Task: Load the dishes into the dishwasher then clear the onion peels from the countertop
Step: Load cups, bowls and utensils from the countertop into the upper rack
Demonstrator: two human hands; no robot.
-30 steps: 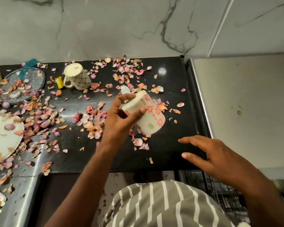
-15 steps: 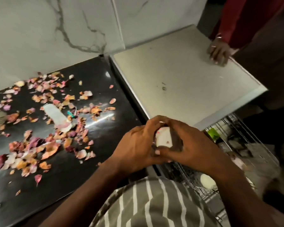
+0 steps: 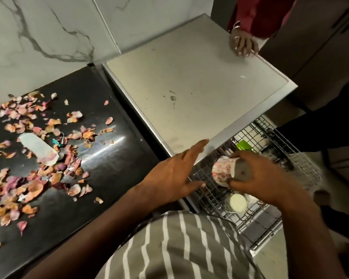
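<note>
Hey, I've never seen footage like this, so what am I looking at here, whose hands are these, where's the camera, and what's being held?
The camera sits on a person's head, looking down at their own hands. The right hand holds a flowered cup, tipped with its base toward the camera, over the wire dishwasher rack. The left hand is open, fingers spread above the rack's edge. A pale cup already sits in the rack. On the black countertop lie scattered onion peels. Another person's hand rests on the grey dishwasher top.

veined marble wall (image 3: 48,33); black countertop (image 3: 113,158)
</note>
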